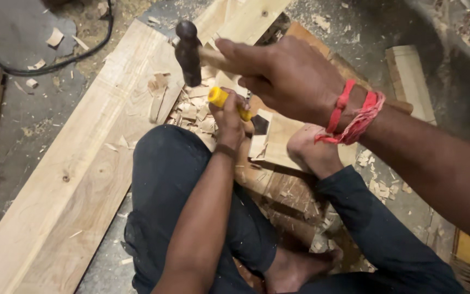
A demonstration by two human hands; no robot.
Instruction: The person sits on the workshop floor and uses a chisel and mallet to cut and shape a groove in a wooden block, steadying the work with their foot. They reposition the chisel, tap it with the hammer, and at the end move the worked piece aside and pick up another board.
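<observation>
My right hand (pixel 289 76) grips the wooden handle of a hammer whose dark head (pixel 187 51) hangs just above and left of the chisel. My left hand (pixel 229 122) is closed around a chisel with a yellow handle (pixel 220 98), its blade pointing down at a pale wooden piece (pixel 278 136) with a dark square hole (pixel 260 124) cut in it. A red thread is tied round my right wrist (pixel 354 114). My bare foot (pixel 314 149) rests on the wooden piece. Wood chips (pixel 194 109) lie heaped beside the chisel.
A long pale plank (pixel 82 174) runs diagonally on the left. More boards (pixel 246 16) lie behind the hammer, and a short block (pixel 409 76) at the right. A black cable (pixel 44 68) curls on the grey floor at top left. My legs in dark trousers (pixel 175 185) fill the foreground.
</observation>
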